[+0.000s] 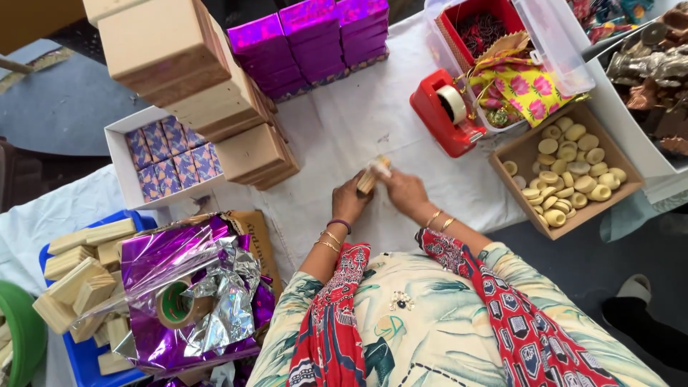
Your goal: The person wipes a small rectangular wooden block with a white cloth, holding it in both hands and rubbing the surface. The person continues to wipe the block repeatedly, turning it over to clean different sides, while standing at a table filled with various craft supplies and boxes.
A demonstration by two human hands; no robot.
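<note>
My left hand [349,201] and my right hand [405,191] meet over the white cloth and together hold a small tan wooden box [373,175], tilted between the fingers. Both wrists wear gold bangles. A red tape dispenser [446,112] stands just beyond my right hand. An open cardboard tray [519,150] of several round pale-yellow pieces lies to the right.
Stacked plain wooden boxes [188,66] and purple foil-wrapped boxes [309,41] stand at the back. A white tray [118,149] holds patterned small boxes. At the left, purple foil sheets [166,261], a tape roll [176,304] and loose wooden boxes [77,276] lie in a blue crate.
</note>
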